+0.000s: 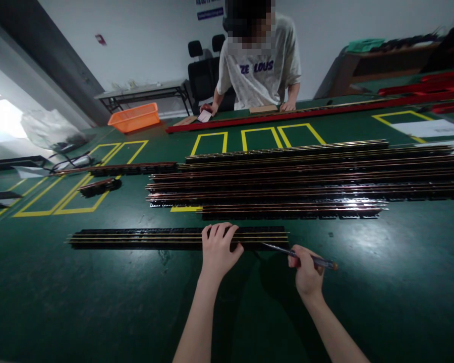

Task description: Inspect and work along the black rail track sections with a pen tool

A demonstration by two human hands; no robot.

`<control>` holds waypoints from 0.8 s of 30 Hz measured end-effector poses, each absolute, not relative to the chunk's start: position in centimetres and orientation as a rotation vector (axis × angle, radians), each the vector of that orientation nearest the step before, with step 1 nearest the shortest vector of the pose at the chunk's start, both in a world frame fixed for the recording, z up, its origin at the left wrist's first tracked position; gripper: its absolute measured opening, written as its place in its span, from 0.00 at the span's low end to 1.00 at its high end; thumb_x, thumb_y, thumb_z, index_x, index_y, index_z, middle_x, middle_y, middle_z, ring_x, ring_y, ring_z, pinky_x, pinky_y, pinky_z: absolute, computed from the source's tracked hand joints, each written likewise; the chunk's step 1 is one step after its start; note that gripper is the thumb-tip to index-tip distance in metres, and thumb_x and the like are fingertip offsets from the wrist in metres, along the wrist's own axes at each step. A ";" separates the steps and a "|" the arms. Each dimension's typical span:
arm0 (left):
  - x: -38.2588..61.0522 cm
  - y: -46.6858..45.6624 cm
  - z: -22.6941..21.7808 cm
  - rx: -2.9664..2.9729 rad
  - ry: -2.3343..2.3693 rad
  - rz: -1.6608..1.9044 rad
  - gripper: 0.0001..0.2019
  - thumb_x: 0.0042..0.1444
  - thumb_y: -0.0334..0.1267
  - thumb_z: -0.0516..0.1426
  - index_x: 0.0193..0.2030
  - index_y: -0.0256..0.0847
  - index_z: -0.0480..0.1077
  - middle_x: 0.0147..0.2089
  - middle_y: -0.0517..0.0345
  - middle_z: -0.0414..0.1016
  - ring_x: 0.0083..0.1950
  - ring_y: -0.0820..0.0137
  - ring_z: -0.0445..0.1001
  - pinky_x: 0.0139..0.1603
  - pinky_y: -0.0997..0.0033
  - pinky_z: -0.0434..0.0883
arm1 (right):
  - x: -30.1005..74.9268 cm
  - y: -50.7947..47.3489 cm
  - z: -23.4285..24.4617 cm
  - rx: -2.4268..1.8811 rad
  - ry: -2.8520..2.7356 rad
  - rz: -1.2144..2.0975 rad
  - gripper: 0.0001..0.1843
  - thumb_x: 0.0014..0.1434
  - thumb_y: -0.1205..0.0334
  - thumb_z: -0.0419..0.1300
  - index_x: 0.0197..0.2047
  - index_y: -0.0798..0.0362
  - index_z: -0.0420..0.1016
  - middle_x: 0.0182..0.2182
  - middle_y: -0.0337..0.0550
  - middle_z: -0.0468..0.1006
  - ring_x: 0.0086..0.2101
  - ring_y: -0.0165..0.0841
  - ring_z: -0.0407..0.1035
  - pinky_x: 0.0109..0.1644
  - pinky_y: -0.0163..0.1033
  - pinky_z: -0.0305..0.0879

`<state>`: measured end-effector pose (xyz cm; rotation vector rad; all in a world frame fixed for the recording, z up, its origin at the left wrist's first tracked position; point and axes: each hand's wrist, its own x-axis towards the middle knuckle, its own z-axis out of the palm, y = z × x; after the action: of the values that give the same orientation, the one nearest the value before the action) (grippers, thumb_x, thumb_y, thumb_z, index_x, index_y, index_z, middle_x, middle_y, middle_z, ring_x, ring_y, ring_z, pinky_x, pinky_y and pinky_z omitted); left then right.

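Note:
A long black strip [136, 239] with thin brass-coloured rods along its length lies crosswise on the green table in front of me. My left hand [218, 247] grips it right of its middle, fingers over the top and thumb at the near side. In my right hand [308, 272] is a slim screwdriver [325, 262] with an orange-tipped handle. Its thin shaft points left, and the tip is at the strip's near edge, close to the right end. Whether the tip touches a rod I cannot tell.
Several similar strips [287, 176] with copper and brass rods lie just beyond. A short black piece [99, 187] is to the left. Farther back are an orange bin [134, 118] and a long red rail [249, 121]. Across the table a person [259, 75] handles small flat pieces.

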<state>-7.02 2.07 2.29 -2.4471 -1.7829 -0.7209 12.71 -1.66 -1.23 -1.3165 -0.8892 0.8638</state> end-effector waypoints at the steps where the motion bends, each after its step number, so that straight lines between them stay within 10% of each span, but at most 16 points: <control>1: -7.0 2.1 2.3 -2.448 -1.780 -0.720 0.13 0.50 0.36 0.55 0.45 0.42 0.70 0.45 0.54 0.74 0.48 0.61 0.69 0.56 0.52 0.59 | 12.7 -1.7 -1.3 -1.317 -0.880 0.861 0.22 0.53 0.54 0.54 0.12 0.52 0.61 0.11 0.35 0.61 0.16 0.28 0.57 0.22 0.35 0.53; 24: -7.1 2.1 2.4 -2.495 -1.775 -0.729 0.13 0.50 0.32 0.53 0.43 0.42 0.70 0.45 0.55 0.74 0.48 0.62 0.70 0.56 0.52 0.59 | 12.9 -1.7 -1.3 -1.243 -0.867 0.902 0.22 0.54 0.54 0.55 0.12 0.52 0.62 0.12 0.35 0.62 0.17 0.28 0.58 0.22 0.35 0.55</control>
<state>-7.11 2.14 2.44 -2.4950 -1.7745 -0.7287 12.87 -1.68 -1.33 -1.2430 -0.8666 0.9016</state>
